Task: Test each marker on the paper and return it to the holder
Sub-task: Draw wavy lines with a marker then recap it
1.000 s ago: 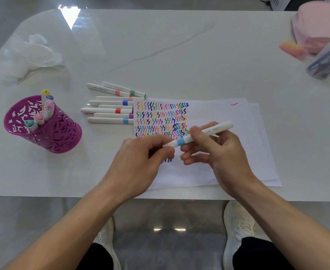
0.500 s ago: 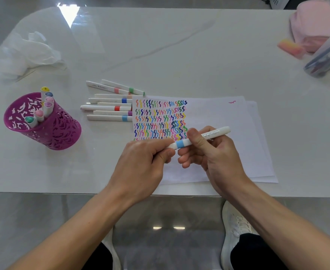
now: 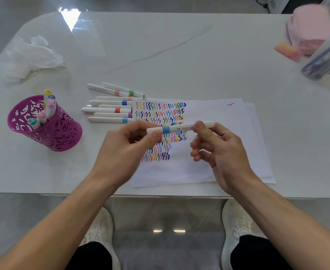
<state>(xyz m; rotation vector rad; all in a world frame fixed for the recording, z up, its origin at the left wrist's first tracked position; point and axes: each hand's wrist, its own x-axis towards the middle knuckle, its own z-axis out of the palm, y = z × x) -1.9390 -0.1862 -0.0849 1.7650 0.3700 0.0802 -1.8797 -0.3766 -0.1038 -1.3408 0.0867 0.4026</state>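
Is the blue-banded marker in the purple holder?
No, the left hand and right hand hold the blue-banded marker over the paper, away from the holder.

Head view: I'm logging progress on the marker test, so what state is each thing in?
White marker with light-blue band: held level in the air, seemingly capped.
Left hand: pinches the marker's left end.
Right hand: pinches its right end.
White paper sheet: flat, partly filled with coloured squiggles.
Loose white markers: lying capped, left of the sheet.
Purple perforated holder: upright, several markers standing inside.
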